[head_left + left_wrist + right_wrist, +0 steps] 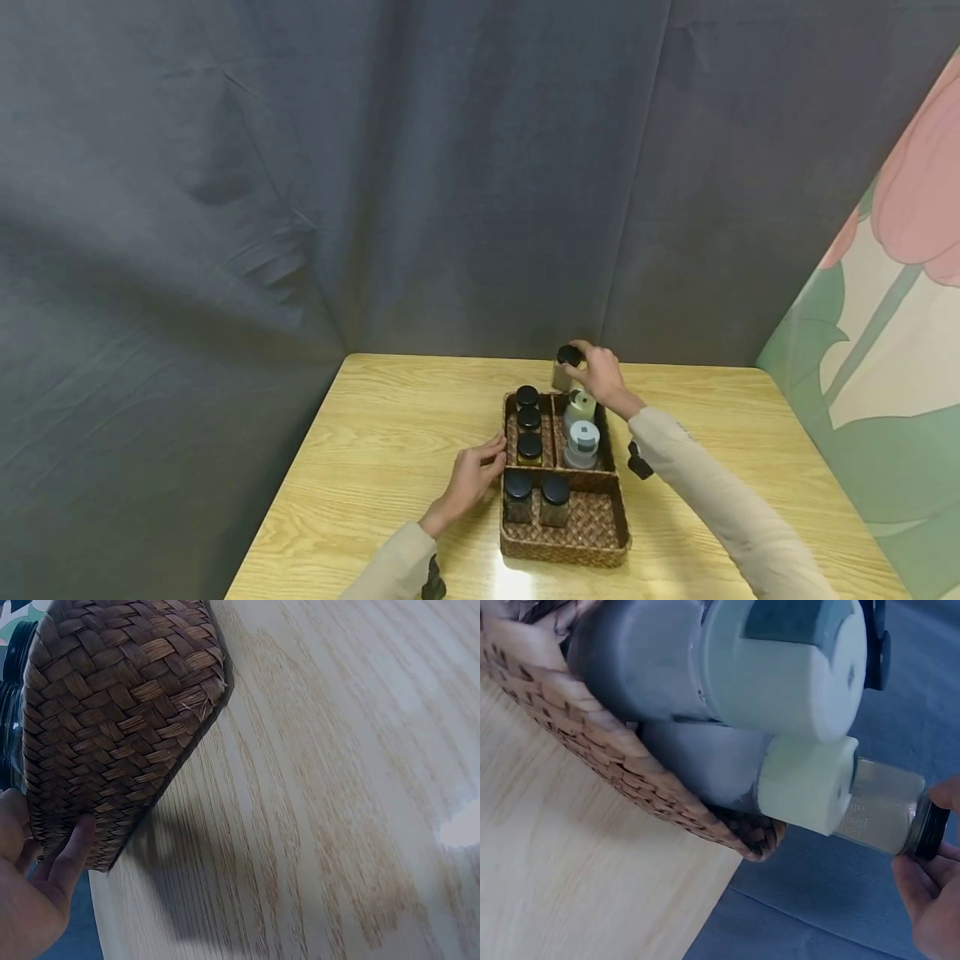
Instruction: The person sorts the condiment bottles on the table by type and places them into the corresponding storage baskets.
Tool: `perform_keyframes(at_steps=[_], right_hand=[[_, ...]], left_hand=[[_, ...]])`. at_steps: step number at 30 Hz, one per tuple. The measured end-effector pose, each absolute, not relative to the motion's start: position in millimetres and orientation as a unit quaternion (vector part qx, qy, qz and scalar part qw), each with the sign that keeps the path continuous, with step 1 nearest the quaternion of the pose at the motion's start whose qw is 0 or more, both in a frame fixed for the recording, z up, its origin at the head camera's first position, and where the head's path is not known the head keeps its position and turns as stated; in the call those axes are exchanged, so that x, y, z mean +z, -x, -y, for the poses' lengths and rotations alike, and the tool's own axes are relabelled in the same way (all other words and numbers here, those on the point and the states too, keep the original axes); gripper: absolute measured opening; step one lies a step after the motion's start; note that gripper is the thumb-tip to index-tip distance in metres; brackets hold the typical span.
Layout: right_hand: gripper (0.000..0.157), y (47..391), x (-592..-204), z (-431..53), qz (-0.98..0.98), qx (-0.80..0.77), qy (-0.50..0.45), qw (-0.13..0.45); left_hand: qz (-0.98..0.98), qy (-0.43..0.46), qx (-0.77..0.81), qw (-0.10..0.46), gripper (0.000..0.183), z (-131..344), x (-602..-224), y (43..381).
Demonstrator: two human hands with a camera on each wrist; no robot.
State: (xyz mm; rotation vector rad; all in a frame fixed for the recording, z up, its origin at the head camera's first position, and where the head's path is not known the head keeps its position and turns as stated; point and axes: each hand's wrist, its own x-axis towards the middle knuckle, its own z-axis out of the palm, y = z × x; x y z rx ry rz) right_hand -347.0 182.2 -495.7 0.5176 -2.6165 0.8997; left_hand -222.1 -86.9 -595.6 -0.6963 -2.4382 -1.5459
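Observation:
My right hand (602,375) pinches the black lid of a clear glass jar (885,806) behind the far edge of a woven basket (558,552). The jar looks upright, with pale contents showing through the glass. At the basket's left side is my left hand (472,473), its fingertips on the outer woven wall (112,712). Three black-lidded jars (529,447) line the back left compartment. In the back right one stand a bottle with a yellow-green cap (806,784) and a bottle with a pale cap (780,667). Two more black-lidded jars (555,500) occupy the front compartment.
The basket sits on a light wooden table (375,433). A dark grey cloth (487,183) hangs along the table's back edge, close behind the held jar. On the right is a panel with a pink flower print (915,192).

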Motion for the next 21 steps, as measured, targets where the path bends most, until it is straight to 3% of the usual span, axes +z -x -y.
perform_keyframes(at_steps=[21], right_hand=[[0.046,329,-456,-196,0.906,0.319,-0.214,0.178]], left_hand=[[0.823,0.239,-0.507,0.090,0.031,86,-596,224]])
